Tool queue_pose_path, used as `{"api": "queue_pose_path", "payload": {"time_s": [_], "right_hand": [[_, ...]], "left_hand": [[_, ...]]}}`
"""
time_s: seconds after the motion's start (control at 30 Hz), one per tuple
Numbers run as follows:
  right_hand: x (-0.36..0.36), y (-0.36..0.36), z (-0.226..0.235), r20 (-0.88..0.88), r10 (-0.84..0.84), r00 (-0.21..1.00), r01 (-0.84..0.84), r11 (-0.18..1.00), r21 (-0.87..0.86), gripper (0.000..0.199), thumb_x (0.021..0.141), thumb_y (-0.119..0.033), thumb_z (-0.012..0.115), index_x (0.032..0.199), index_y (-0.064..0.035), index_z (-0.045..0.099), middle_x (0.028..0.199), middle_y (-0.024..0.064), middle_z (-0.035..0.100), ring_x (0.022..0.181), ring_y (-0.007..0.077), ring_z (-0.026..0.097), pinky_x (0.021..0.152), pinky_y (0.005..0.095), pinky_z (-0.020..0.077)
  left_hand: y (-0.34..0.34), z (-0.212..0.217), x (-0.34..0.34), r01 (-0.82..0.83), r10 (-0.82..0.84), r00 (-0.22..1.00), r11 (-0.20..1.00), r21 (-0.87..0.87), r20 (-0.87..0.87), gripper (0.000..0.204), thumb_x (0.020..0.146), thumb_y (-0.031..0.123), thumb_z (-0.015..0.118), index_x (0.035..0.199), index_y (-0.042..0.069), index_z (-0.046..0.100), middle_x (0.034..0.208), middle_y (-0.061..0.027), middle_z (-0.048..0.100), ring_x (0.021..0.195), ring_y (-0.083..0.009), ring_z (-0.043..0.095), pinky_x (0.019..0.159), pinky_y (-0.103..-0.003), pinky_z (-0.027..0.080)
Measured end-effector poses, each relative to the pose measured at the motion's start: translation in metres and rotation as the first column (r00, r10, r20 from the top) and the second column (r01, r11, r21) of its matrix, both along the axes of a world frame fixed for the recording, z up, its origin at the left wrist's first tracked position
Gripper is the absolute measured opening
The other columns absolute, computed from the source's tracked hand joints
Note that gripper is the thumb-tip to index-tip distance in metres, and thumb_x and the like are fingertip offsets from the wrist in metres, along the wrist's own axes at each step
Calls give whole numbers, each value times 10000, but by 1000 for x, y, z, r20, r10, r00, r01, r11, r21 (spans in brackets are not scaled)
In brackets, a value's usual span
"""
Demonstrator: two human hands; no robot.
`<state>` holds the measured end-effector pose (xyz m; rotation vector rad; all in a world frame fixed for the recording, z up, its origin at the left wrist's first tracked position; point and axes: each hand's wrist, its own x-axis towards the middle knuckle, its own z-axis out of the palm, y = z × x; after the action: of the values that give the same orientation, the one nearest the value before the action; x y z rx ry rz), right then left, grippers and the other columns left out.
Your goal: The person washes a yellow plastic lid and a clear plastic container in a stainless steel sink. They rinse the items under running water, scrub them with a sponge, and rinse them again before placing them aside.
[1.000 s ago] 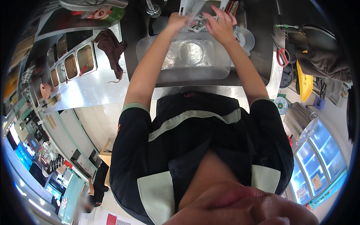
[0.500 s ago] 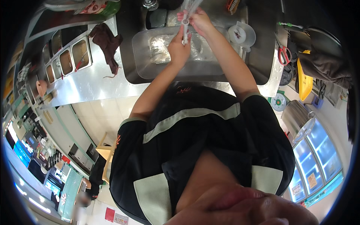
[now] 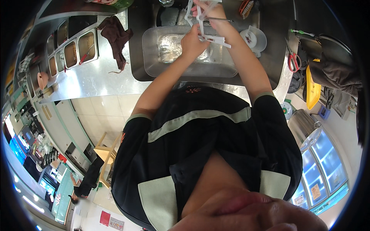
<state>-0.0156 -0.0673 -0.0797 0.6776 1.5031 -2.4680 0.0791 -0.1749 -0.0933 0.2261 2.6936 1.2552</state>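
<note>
Over the sink (image 3: 138,57), my left hand (image 3: 194,43) is closed round the lower part of a white plastic frame (image 3: 216,39) with several thin arms. My right hand (image 3: 216,19) is at the upper part of that frame, its fingers curled and partly hidden behind it. A thin metal rod (image 3: 221,19) sticks out to the right from the frame. I cannot make out the frame's exact kind. Below both hands lies a clear plastic tub (image 3: 152,70) in the sink. To the right of my right forearm stands a translucent jug (image 3: 261,40) with a white round piece holding dark bits.
A brush (image 3: 245,8) lies at the sink's back right. Red-handled scissors (image 3: 294,62) and a yellow tray (image 3: 313,90) are on the right. A brown cloth (image 3: 115,38) and metal food containers (image 3: 85,46) occupy the left counter. Another person (image 3: 86,181) is far off at lower left.
The white frame has turned and now shows its arms spread, with the metal rod visible. My right hand has shifted slightly right and nearer the frame's back side. The whole view has moved a little.
</note>
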Motion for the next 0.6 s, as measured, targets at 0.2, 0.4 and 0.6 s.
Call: {"api": "queue_pose_path", "payload": {"time_s": [0.2, 0.4, 0.6], "right_hand": [[-47, 35, -32, -144, 58, 988, -70, 994, -80, 150, 805, -195, 638, 819, -66, 562, 628, 49, 564, 514, 168, 556, 436, 287, 454], [-72, 47, -63, -19, 227, 974, -227, 961, -159, 191, 805, -236, 642, 724, -109, 524, 572, 15, 512, 476, 136, 498, 417, 270, 397], [-67, 28, -64, 42, 330, 943, -313, 923, -222, 277, 800, -271, 653, 625, -153, 475, 516, -20, 456, 437, 106, 437, 400, 254, 339]], "left_hand": [[1, -19, -58, 97, -99, 994, 994, -54, -50, 684, 584, 213, 775, 1154, 51, 433, 918, -95, 644, 922, -282, 593, 779, -361, 455], [11, -3, -91, 93, -135, 960, 980, 177, 243, 737, 557, 155, 785, 1170, 16, 400, 1017, -149, 611, 1003, -275, 559, 839, -351, 435], [15, -32, -89, 121, -140, 963, 988, 96, 228, 788, 547, 138, 808, 1188, 3, 370, 1092, -153, 577, 966, -274, 577, 853, -336, 441]]}}
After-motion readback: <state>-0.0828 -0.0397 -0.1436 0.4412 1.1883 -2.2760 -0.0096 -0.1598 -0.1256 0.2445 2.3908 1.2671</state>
